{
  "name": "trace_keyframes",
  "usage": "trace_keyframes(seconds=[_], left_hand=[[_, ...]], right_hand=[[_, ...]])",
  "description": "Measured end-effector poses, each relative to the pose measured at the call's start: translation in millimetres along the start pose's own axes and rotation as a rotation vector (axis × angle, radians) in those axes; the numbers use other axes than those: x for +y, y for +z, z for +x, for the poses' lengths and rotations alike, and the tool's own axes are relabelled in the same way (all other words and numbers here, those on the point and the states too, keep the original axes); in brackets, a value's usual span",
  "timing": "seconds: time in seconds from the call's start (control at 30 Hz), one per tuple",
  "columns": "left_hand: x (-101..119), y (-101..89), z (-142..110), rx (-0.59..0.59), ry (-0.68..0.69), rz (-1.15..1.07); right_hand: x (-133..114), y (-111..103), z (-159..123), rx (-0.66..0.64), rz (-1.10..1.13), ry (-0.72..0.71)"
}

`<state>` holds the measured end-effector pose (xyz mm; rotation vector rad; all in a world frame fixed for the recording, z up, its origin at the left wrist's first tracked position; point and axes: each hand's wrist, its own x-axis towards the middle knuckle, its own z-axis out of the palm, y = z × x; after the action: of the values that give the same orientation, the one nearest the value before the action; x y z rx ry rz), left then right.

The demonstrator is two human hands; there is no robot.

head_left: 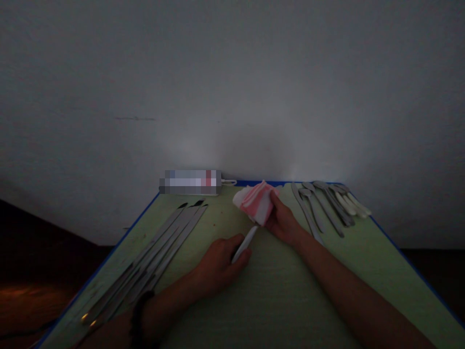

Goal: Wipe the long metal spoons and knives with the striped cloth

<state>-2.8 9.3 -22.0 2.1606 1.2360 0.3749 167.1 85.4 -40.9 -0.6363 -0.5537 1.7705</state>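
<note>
My left hand [225, 261] is closed around the white handle [245, 242] of a utensil near the middle of the table. The utensil's far end is hidden in a pink and white striped cloth [256, 199], so its kind does not show. My right hand [281, 218] grips this cloth, bunched about the hidden end. Just right of it lie several metal spoons [314, 203], bowls toward the wall. White-handled utensils [348, 201] rest at the far right of that group.
Several long, flat metal pieces [163, 247] lie side by side on the left of the pale green table [269, 300]. At the back left edge stands a blurred-out box-like object [191, 183] with a white cord [228, 182]. A grey wall [232, 97] rises behind the table's blue edge.
</note>
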Motion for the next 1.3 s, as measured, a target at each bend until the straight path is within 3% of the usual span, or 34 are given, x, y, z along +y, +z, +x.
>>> trace_keyframes(seconds=[0.43, 0.63, 0.87, 1.0, 1.3], left_hand=[[-1.0, 0.7, 0.2, -0.008, 0.012, 0.001], [-1.1, 2.9, 0.8, 0.011, -0.011, -0.003], [-3.2, -0.9, 0.9, 0.088, -0.059, -0.214], [-5.5, -0.9, 1.6, 0.126, -0.111, -0.287], [-1.0, 1.3, 1.7, 0.142, -0.05, -0.112]], right_hand=[[0.5, -1.6, 1.9, 0.097, 0.014, 0.018], [1.4, -3.8, -0.1, -0.038, -0.128, -0.017], [-1.6, -7.6, -0.2, -0.031, -0.004, -0.005], [0.5, -9.2, 0.3, -0.002, -0.063, -0.038], [7.7, -3.9, -0.2, 0.093, -0.19, -0.144]])
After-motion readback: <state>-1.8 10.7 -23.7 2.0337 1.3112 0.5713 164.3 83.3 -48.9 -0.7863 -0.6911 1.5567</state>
